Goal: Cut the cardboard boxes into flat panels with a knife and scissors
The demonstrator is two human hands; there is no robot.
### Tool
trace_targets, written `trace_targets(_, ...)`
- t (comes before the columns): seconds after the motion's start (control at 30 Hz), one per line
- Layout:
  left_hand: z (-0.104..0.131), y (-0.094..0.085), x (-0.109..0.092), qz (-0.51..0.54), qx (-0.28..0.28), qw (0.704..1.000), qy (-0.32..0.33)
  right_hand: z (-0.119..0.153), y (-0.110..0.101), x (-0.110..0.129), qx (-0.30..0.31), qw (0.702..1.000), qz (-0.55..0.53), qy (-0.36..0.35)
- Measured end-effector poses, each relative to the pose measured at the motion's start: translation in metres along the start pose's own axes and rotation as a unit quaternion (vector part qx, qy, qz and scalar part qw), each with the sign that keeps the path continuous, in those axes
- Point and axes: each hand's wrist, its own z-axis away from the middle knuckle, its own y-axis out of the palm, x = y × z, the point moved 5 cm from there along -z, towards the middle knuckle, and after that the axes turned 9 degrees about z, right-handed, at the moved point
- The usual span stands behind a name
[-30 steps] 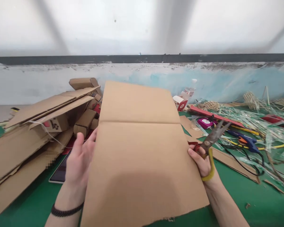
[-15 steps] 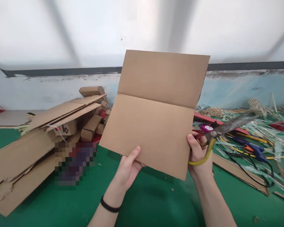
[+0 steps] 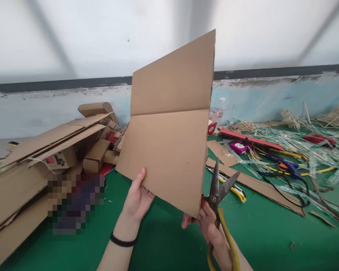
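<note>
A creased, flat piece of cardboard [image 3: 169, 146] stands tilted up in front of me. Its bottom edge is pinched by my left hand [image 3: 138, 199], thumb on the near face and fingers behind. My right hand [image 3: 211, 227] is at the sheet's lower right corner, with scissors [image 3: 214, 198] in it. The scissors' blades are parted and point up, beside the cardboard's right edge; the yellow handle loop hangs by my thumb. Some right-hand fingers are partly hidden behind the handles and the cardboard corner.
Cardboard sheets and boxes [image 3: 45, 150] are heaped on the left. On the right lie a utility knife [image 3: 237, 194], a cardboard strip [image 3: 265, 190], a blue glue gun [image 3: 289, 165], a purple item [image 3: 238, 146] and many clear strips. A bottle [image 3: 219, 109] stands near the wall.
The cardboard has turned, its right edge coming nearer, and shifted left. My right hand moved down to its lower corner. The scissors swung from pointing right to pointing up, and their blades opened.
</note>
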Motion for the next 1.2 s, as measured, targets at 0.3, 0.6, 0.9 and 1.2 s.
trace_targets(0.3, 0.008, 0.024, 0.006, 0.020, -0.068, 0.997, 0.039, 0.019, 0.028, 0.017, 0.017, 0.989, -0.139, 0.054)
trace_targets(0.6, 0.015, 0.012, 0.003, -0.069, -0.022, 0.993, 0.091, -0.003, -0.003, 0.035, -0.048, 0.997, -0.056, 0.002)
trace_targets(0.9, 0.025, 0.008, 0.005, -0.107, -0.063, 0.986, 0.114, -0.004, -0.012, 0.027, -0.022, 0.998, -0.033, 0.043)
trace_targets(1.2, 0.027, 0.006, 0.006, -0.118, -0.075, 0.984, 0.115, -0.004, -0.009, 0.023, -0.004, 0.996, -0.040, 0.085)
